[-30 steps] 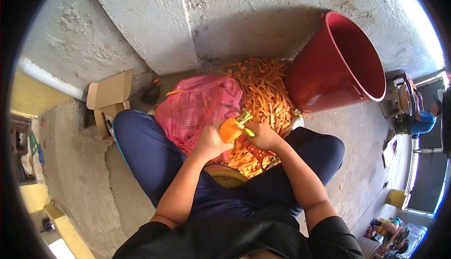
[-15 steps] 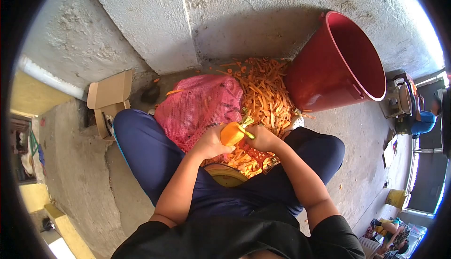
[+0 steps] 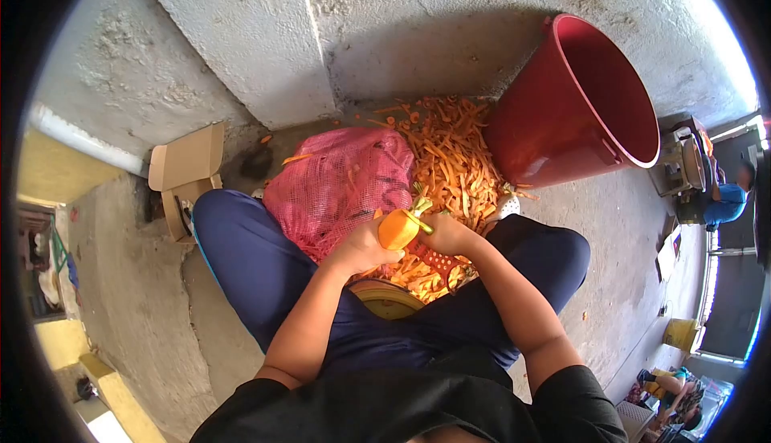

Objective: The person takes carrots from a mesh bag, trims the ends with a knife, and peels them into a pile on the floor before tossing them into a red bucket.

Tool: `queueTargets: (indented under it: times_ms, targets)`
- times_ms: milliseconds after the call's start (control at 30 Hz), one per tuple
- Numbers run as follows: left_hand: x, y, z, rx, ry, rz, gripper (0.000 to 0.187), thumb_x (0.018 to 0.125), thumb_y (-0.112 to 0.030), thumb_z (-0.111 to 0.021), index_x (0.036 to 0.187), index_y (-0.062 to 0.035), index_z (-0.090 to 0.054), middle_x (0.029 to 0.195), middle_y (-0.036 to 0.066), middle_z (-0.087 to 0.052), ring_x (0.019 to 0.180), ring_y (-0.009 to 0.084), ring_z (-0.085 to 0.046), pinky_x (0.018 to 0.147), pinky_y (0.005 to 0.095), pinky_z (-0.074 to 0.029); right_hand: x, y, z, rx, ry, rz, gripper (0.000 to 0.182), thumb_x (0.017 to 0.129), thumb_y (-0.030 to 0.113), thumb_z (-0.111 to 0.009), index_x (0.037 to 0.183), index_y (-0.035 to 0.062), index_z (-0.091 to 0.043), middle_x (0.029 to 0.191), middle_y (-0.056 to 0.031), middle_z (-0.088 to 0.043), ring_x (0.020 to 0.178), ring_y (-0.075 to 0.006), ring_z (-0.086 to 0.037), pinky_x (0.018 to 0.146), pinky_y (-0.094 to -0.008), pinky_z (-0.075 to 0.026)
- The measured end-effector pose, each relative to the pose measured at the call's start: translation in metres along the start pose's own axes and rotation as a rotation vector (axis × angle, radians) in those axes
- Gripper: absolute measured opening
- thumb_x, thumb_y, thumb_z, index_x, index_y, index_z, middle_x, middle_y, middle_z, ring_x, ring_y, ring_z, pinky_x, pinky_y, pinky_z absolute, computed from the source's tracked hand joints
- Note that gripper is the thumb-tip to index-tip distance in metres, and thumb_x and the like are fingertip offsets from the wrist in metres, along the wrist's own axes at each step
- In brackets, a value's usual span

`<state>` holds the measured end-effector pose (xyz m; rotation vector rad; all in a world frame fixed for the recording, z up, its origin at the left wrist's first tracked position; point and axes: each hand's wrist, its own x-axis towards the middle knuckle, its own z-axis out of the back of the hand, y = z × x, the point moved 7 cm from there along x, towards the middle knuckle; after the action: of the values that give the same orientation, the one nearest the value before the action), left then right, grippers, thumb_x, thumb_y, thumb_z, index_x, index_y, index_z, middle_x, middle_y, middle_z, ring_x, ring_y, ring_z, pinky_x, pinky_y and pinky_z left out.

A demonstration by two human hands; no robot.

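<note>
An orange carrot (image 3: 396,231) with a green stem end is between my hands, above my lap. My left hand (image 3: 363,247) is wrapped round its body. My right hand (image 3: 446,234) is closed at the stem end, round a yellow-green handled tool (image 3: 421,223) whose blade I cannot make out. Below and beyond lie many orange peelings (image 3: 454,154). A pink mesh sack (image 3: 341,182) rests just past my left hand. Under my hands, a yellow round container (image 3: 385,297) sits between my legs, partly hidden, beside a red perforated item (image 3: 438,260).
A large red bin (image 3: 562,114) leans at the right by the wall (image 3: 418,33). An open cardboard box (image 3: 186,158) is at the left. A person in blue (image 3: 727,202) is at the far right, another person (image 3: 675,387) at the lower right.
The carrot and both hands have hardly moved. The view has shifted slightly.
</note>
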<state>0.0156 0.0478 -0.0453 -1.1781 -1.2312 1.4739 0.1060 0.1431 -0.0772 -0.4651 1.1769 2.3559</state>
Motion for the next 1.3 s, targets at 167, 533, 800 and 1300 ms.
queueTargets:
  times_ms: [167,533,800,1300]
  targets:
    - [0.0,-0.021,0.008,0.348,-0.094,-0.008,0.038,0.058,-0.009,-0.067,0.092,-0.001,-0.052,0.08,0.015,-0.057,0.074,0.0269,-0.057,0.066,0.0326,-0.044,0.001,0.001,0.0,0.006,0.034,-0.008,0.027,0.073,0.022,-0.05,0.09,0.0015,-0.054,0.08,-0.0229,-0.057,0.077,-0.0361,-0.055,0.07,-0.0409,-0.042]
    - [-0.006,-0.047,-0.011,0.536,-0.06,-0.199,0.048,0.055,-0.012,-0.071,0.098,-0.0057,-0.051,0.088,0.013,-0.058,0.082,0.0281,-0.057,0.071,0.0325,-0.045,0.017,-0.013,-0.019,-0.075,-0.094,0.286,0.022,0.074,0.026,-0.052,0.082,0.0071,-0.058,0.079,-0.0152,-0.06,0.077,-0.0299,-0.058,0.067,-0.0371,-0.044]
    - [0.002,-0.015,-0.029,-0.48,0.037,0.021,0.051,0.067,-0.037,-0.067,0.102,-0.0056,-0.047,0.083,0.004,-0.054,0.071,0.0157,-0.054,0.058,0.0287,-0.046,0.005,0.019,-0.048,0.004,0.33,0.141,0.024,0.073,0.03,-0.055,0.087,0.012,-0.061,0.083,-0.0134,-0.06,0.076,-0.0269,-0.057,0.07,-0.0351,-0.044]
    - [0.001,0.029,-0.036,-0.858,-0.017,0.546,0.044,0.082,-0.048,-0.042,0.103,-0.0092,-0.046,0.069,0.005,-0.051,0.06,0.0146,-0.052,0.045,0.029,-0.044,0.021,-0.051,-0.018,-0.297,0.218,-0.139,0.021,0.064,0.015,-0.049,0.073,0.0012,-0.061,0.072,-0.0192,-0.06,0.069,-0.0307,-0.059,0.062,-0.0404,-0.046]
